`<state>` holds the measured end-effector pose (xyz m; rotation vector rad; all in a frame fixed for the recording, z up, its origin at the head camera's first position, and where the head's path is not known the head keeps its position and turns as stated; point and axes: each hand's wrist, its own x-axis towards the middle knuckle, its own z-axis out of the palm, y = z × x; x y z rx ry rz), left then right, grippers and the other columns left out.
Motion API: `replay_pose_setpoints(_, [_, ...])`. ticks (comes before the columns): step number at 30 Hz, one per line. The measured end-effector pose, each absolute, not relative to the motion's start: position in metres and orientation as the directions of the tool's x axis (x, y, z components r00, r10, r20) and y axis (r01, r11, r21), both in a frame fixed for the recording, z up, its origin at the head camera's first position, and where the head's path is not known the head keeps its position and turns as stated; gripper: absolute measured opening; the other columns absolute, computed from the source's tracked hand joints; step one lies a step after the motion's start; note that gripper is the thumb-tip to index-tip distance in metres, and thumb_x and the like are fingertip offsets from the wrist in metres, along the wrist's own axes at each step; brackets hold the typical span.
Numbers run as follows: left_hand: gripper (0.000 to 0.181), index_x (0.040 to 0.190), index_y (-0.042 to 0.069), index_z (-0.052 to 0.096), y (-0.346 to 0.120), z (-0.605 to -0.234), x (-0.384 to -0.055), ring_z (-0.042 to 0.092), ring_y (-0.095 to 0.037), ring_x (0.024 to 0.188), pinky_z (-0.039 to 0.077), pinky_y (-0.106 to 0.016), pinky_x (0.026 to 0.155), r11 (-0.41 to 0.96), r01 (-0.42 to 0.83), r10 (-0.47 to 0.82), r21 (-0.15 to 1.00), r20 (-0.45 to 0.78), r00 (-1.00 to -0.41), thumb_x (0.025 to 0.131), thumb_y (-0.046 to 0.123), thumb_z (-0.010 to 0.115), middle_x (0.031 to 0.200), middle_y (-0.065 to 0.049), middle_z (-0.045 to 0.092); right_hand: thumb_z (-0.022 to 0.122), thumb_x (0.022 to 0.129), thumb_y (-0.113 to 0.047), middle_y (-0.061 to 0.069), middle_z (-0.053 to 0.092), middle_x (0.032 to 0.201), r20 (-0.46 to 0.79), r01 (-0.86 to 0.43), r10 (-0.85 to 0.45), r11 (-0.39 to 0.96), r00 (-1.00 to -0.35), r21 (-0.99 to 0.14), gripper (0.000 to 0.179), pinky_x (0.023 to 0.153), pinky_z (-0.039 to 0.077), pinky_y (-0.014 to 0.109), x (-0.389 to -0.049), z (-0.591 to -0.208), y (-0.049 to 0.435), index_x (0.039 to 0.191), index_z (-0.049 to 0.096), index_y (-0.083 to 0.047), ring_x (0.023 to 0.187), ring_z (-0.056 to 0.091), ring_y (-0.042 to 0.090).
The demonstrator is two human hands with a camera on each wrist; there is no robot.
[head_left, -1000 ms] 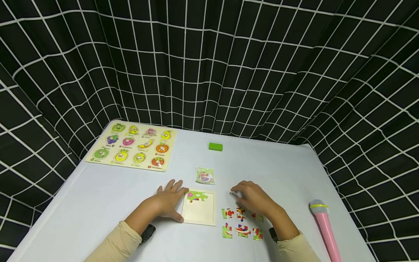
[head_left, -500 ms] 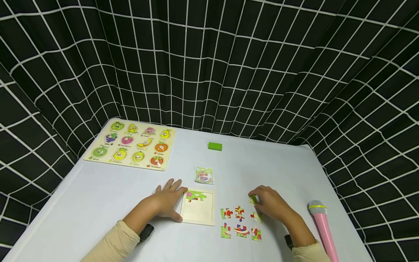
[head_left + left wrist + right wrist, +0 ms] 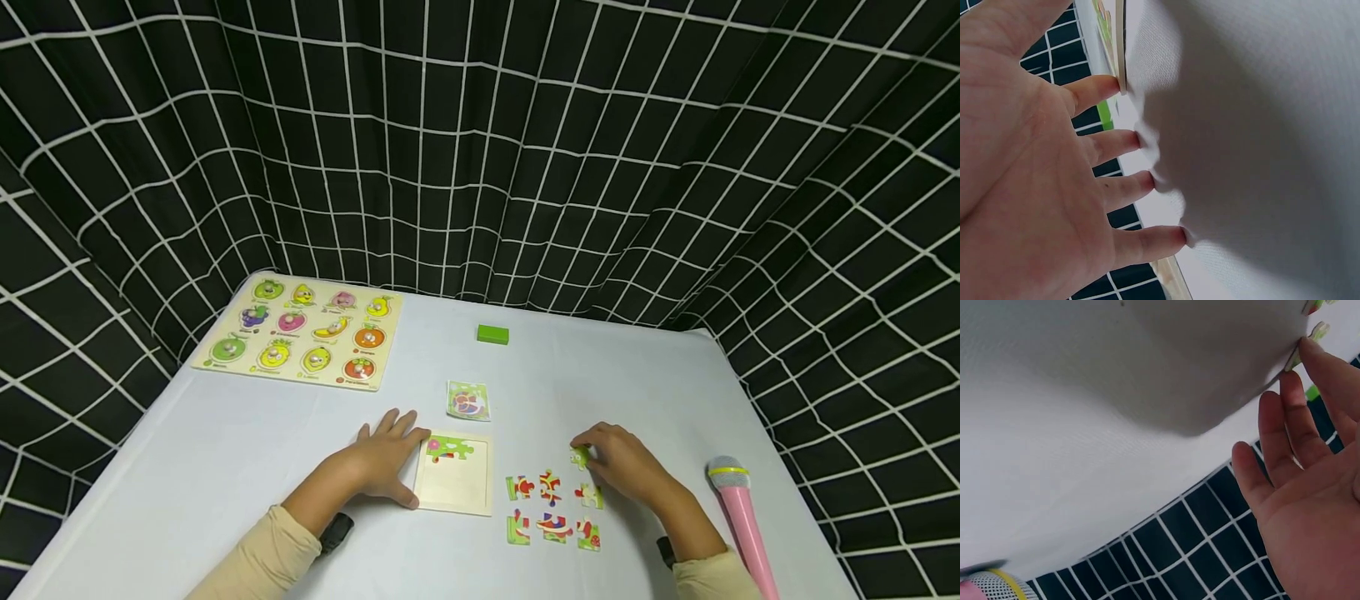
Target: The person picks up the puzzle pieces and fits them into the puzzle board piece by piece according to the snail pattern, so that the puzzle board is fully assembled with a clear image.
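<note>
My left hand (image 3: 378,462) is spread at the left side of a square wooden puzzle tray (image 3: 453,492), thumb and index finger touching its edge. In the left wrist view the fingers (image 3: 1147,244) are straight, tips on the cloth. Joined green puzzle pieces (image 3: 450,448) lie along the tray's top left. To the right of the tray, my right hand (image 3: 626,467) pinches a green puzzle piece (image 3: 578,457) by its edge; the right wrist view has the piece (image 3: 1293,359) between thumb and fingers, tilted at the cloth. Below it, several loose puzzle pieces (image 3: 554,528) lie in two rows.
A small picture card (image 3: 468,401) lies behind the tray, and a green block (image 3: 492,335) farther back. At the back left is a fruit puzzle board (image 3: 300,333). A pink toy microphone (image 3: 742,517) lies on the right. Black gridded curtain (image 3: 465,150) surrounds the white table (image 3: 637,375).
My right hand has moved right from above the loose pieces to the top right green piece and taken hold of it. The left hand stays at the tray.
</note>
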<state>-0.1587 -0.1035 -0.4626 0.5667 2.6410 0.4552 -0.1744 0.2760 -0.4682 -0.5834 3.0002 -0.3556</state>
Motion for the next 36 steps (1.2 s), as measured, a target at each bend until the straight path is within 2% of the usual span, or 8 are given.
replay_pose_setpoints(7, [0.096,0.144,0.013,0.042,-0.105,-0.464,-0.160,0.013,-0.044,0.146,0.019,-0.071,0.108,0.863,0.316,0.449,0.395,-0.311,-0.838,0.065,0.043,0.088,0.159,-0.018,0.022,0.080,0.076,-0.004,0.000,0.068,0.105,0.035,-0.431,-0.434,0.876,-0.900,-0.215,0.033,0.091,0.050,0.045,-0.178,-0.463,0.267,0.107,0.072,-0.014,0.104,0.063,0.024])
replay_pose_setpoints(14, [0.096,0.144,0.013,0.042,-0.106,-0.463,-0.161,0.013,-0.044,0.146,0.019,-0.071,0.108,0.864,0.315,0.448,0.393,-0.311,-0.838,0.065,0.044,0.087,0.159,-0.018,0.022,0.080,0.077,-0.009,-0.003,0.068,0.107,0.035,-0.483,-0.489,0.844,-0.871,-0.233,0.031,0.091,0.050,0.041,-0.179,-0.460,0.227,0.107,0.073,-0.015,0.104,0.062,0.019])
replay_pose_setpoints(20, [0.096,0.144,0.013,0.042,-0.106,-0.464,-0.160,0.013,-0.044,0.146,0.019,-0.071,0.108,0.859,0.320,0.454,0.399,-0.309,-0.836,0.065,0.044,0.087,0.159,-0.018,0.022,0.079,0.081,-0.016,-0.006,0.066,0.103,0.033,-0.599,-0.605,0.777,-0.795,-0.193,0.027,0.086,0.051,0.035,-0.178,-0.461,0.194,0.107,0.073,-0.017,0.095,0.060,0.011])
replay_pose_setpoints(25, [0.097,0.144,0.013,0.042,-0.105,-0.464,-0.160,0.014,-0.045,0.146,0.019,-0.072,0.107,0.859,0.325,0.457,0.395,-0.309,-0.834,0.065,0.045,0.087,0.159,-0.019,0.022,0.077,0.083,-0.020,-0.005,0.067,0.103,0.050,-0.675,-0.678,0.719,-0.734,-0.163,0.025,0.087,0.050,0.035,-0.179,-0.462,0.172,0.108,0.072,-0.016,0.093,0.059,0.011])
replay_pose_setpoints(36, [0.097,0.144,0.013,0.042,-0.105,-0.463,-0.159,0.014,-0.044,0.146,0.019,-0.072,0.107,0.862,0.323,0.453,0.391,-0.309,-0.836,0.064,0.046,0.087,0.158,-0.019,0.023,0.077,0.083,-0.019,-0.005,0.067,0.099,0.057,-0.705,-0.706,0.695,-0.706,-0.143,0.021,0.089,0.049,0.034,-0.183,-0.463,0.148,0.104,0.074,-0.016,0.092,0.060,0.010])
